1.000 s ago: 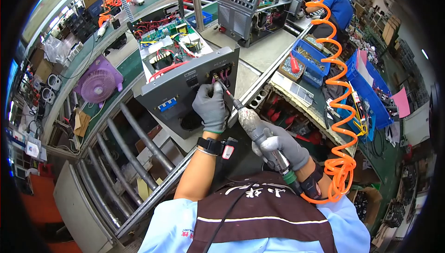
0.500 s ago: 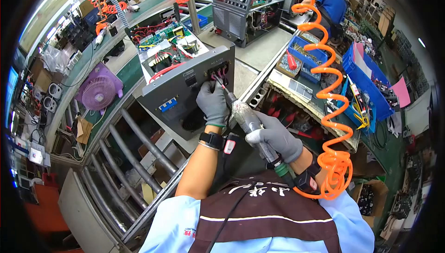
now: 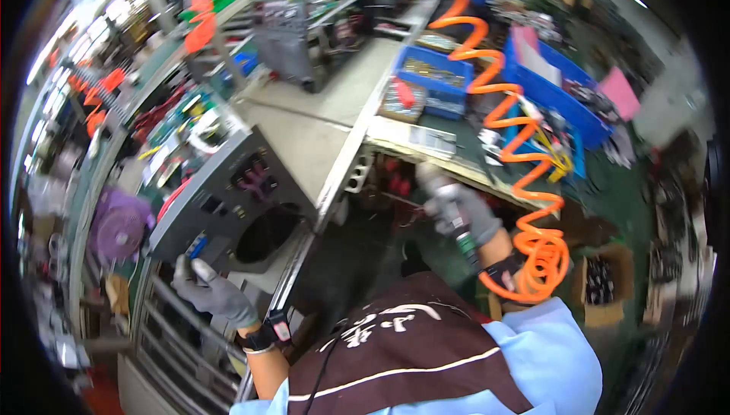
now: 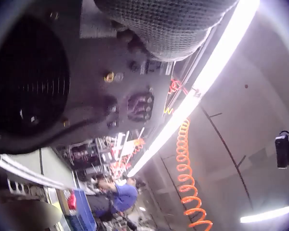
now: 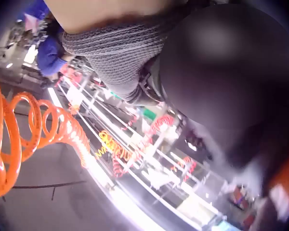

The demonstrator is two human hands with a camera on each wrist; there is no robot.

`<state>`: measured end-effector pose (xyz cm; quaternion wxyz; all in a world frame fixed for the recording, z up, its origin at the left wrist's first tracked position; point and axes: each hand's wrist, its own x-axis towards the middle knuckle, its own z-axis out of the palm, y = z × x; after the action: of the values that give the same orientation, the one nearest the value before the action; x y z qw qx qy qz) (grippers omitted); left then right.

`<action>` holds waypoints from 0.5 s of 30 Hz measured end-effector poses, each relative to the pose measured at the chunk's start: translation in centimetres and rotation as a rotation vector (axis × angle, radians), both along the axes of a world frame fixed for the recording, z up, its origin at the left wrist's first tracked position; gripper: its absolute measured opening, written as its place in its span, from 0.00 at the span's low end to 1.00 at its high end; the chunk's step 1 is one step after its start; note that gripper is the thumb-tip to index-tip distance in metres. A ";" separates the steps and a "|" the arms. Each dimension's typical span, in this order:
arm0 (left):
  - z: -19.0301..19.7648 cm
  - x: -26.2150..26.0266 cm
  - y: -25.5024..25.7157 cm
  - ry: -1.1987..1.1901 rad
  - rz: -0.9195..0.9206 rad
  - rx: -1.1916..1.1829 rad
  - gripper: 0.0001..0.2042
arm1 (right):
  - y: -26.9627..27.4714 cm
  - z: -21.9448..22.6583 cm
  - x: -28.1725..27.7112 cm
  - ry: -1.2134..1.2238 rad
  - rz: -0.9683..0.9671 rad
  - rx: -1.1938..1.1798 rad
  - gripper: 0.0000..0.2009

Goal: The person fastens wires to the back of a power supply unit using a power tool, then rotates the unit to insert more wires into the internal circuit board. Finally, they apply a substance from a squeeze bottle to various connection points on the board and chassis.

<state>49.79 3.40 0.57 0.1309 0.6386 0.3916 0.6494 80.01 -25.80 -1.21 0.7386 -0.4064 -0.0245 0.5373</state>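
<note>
my left hand point(image 3: 209, 293), in a grey glove, rests at the lower left corner of the grey machine panel point(image 3: 220, 202), down by the small blue part point(image 3: 196, 246) on its face. the fingers curl at the panel's bottom edge, but the blur is too strong to tell whether that grip is closed on the edge or only lying against it. in the left wrist view the glove point(image 4: 168, 24) sits against the dark panel point(image 4: 86, 86), close to the round vent point(image 4: 29, 82).

my right hand point(image 3: 460, 213), also gloved, has its grip closed around the pneumatic screwdriver point(image 3: 445, 206). the tool is held off to the right of the panel, well apart from it, over the front edge of the bench point(image 3: 426, 141). the orange coiled air hose point(image 3: 525, 156) runs from the tool's back end by my wrist up past the blue bins point(image 3: 433, 80). in the right wrist view the tool's dark body point(image 5: 221, 72) fills the frame beside the glove point(image 5: 115, 53), with the hose point(image 5: 33, 130) at the left.
</note>
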 end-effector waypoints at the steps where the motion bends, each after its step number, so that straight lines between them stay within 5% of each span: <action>1: 2.2 -0.2 -0.4 0.079 0.181 0.013 0.16 | -0.3 -1.3 3.4 -0.085 -0.029 0.015 0.15; 2: 3.6 -0.2 0.5 -0.165 0.063 -0.053 0.16 | -0.8 -6.3 8.5 -0.188 -0.166 -0.048 0.14; 3: 4.0 -0.5 2.0 -0.251 0.116 -0.068 0.18 | -0.6 -3.1 9.6 -0.297 -0.275 -0.311 0.14; 4: 3.1 -1.1 3.4 -0.236 0.229 -0.056 0.18 | -1.7 -5.7 15.8 -0.007 -0.112 -0.259 0.12; 5: 1.9 -1.7 5.0 -0.317 -0.021 -0.197 0.20 | -11.7 -12.3 21.1 -0.007 -0.005 -0.257 0.12; 6: 1.9 -2.2 6.1 -0.404 -0.285 -0.326 0.22 | -12.5 -16.3 26.3 -0.477 -0.049 -0.257 0.09; 7: 3.0 -0.6 5.6 -0.402 -0.320 -0.264 0.24 | -2.3 -16.1 33.0 -0.944 -0.117 -0.211 0.06; 8: 3.7 0.4 5.0 -0.548 -0.287 -0.371 0.26 | -1.9 -16.0 34.5 -0.734 -0.272 -0.258 0.04; 10: 3.9 1.6 3.7 -0.495 -0.264 -0.347 0.28 | -0.9 -14.7 38.4 -0.914 -0.321 -0.729 0.20; 12: 3.7 2.3 3.8 -0.621 -0.215 -0.387 0.30 | -2.0 -19.6 47.5 -0.928 -0.294 -0.807 0.25; 14: 3.3 2.2 4.3 -0.653 -0.182 -0.416 0.31 | -0.8 -15.8 45.1 -1.013 -0.405 -0.747 0.26; 15: 1.9 0.8 5.4 -0.563 -0.132 -0.404 0.31 | -1.8 -19.0 50.1 -1.004 -0.377 -0.880 0.29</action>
<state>50.54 8.76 2.44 0.3989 0.4198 0.4186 0.6996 130.08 -27.58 -20.22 0.4851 -0.8649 -0.0720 0.1068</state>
